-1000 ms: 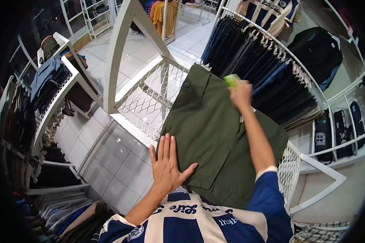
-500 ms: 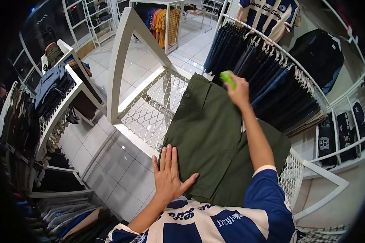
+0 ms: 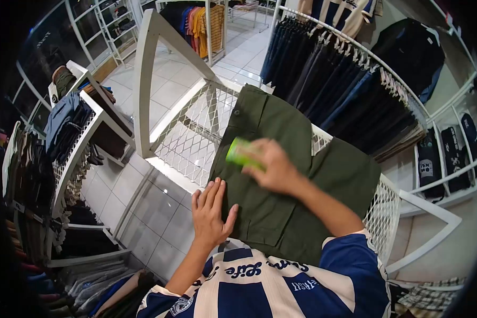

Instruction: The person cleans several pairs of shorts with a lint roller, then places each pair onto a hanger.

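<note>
Blurred and partly covered, a bright-green block (image 3: 238,151) is clamped in your right hand (image 3: 272,165); your left hand (image 3: 212,216), thumb apart, rests on the dark-green cloth garment (image 3: 283,123).

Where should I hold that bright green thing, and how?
Probably by its right end, coming from above and the right, as the right hand does. The bright green thing is small, and its blocky left end sticks out free over the dark green garment. Blur hides its finer shape.

Green tool (image 3: 239,152) nearer left grip (image 3: 210,213)
</note>
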The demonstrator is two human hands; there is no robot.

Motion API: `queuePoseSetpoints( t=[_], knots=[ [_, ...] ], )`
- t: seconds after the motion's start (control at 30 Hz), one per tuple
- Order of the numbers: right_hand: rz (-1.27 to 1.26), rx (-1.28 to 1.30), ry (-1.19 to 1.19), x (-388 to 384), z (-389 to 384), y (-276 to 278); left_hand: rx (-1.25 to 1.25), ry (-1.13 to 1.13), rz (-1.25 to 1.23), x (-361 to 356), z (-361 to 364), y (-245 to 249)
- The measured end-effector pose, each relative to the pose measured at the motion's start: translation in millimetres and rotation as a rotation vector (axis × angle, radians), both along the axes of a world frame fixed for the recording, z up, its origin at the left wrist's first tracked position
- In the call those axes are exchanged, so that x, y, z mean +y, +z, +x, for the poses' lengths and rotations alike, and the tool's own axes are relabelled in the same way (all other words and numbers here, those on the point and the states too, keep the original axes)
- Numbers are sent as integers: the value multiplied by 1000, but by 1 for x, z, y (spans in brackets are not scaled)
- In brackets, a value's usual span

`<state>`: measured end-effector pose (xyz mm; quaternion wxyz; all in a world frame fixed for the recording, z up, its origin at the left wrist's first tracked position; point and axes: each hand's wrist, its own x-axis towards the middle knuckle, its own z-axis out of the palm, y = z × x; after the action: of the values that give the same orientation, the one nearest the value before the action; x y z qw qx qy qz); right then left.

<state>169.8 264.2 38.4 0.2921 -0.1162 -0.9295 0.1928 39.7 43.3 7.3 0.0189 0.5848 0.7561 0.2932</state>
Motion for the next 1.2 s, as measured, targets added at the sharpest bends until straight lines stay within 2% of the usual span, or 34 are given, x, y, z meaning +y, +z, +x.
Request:
queuePoseSetpoints(
  t=[0.07,0.1,0.13,0.17,0.2,0.27,0.3,0.33,0.4,0.47,0.53,0.6,0.67,0.73,0.77,0.87,0.97,1.0,1.03,1.07,1.13,1.2],
  knots=[
    [-55,-115,15,-19,12,-20,23,-15,14,0,-1,-3],
    [60,-61,-104,6,24,-31,34,-23,25,-2,-3,-4],
    [198,-180,-356,34,40,-23,42,-28,38,-3,-3,-6],
    [62,-110,-563,65,54,-22,34,-38,41,-4,-3,-7],
    [193,-240,-905,90,70,-21,27,-44,52,-3,-4,-6],
    [322,-77,-935,91,85,-5,31,-74,65,-4,-9,-6],
    [239,-1,-876,64,72,12,46,-87,73,-3,-12,-8],
    [121,20,-767,21,56,31,59,-103,74,-5,-15,-11],
    [8,9,-428,-56,37,29,70,-153,71,-7,-22,-18],
    [-38,-128,-260,-124,36,3,127,-157,82,-7,-27,-22],
    [8,-107,-400,-129,66,-5,132,-195,79,-7,-29,-21],
    [-14,-221,-878,-98,126,1,117,-214,100,-8,-32,-20],
    [145,-284,-1336,-90,187,-15,107,-269,118,-14,-36,-22],
    [62,-93,-1319,-132,172,2,125,-258,143,-6,-36,-24],
    [-35,34,-1194,-159,147,15,145,-262,142,-6,-36,-23],
    [-165,19,-939,-221,103,-7,168,-281,152,-6,-38,-26],
    [-40,-18,-1372,-218,177,-17,171,-307,150,-6,-40,-23],
    [29,-159,-1548,-210,227,-32,164,-318,146,-6,-41,-22],
    [-3,-191,-1664,-210,254,-23,166,-330,151,-6,-42,-24],
    [134,-184,-1723,-206,292,-39,169,-319,158,-6,-43,-27],
    [118,-132,-1773,-199,304,-24,164,-305,173,-4,-40,-25],
    [97,-101,-1756,-192,314,-33,94,-371,161,-9,-45,-19]
  ],
)
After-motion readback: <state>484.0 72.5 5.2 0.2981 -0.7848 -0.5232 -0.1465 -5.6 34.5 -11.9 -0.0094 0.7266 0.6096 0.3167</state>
